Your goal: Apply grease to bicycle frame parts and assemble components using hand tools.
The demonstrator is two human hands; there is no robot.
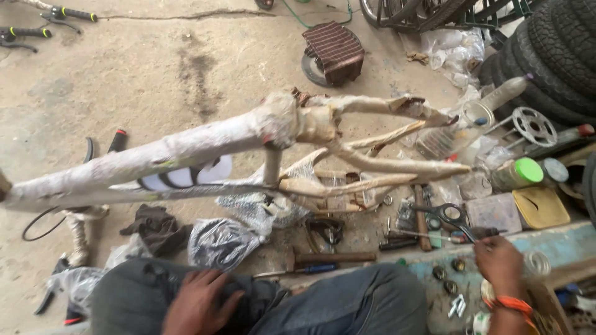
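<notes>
Two hands split duties: left hand rests open on a knee, right hand grips black-handled scissors beside the paper-wrapped bicycle frame.

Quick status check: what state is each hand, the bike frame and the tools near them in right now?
Left hand: empty, resting on the knee.
Right hand: reaching among the tools; grip unclear.
Bicycle frame: wrapped, lying across the floor.
Scissors: closed, lying flat.
Hammer: lying untouched.
Green-lidded jar: lid on, lying on its side.
</notes>
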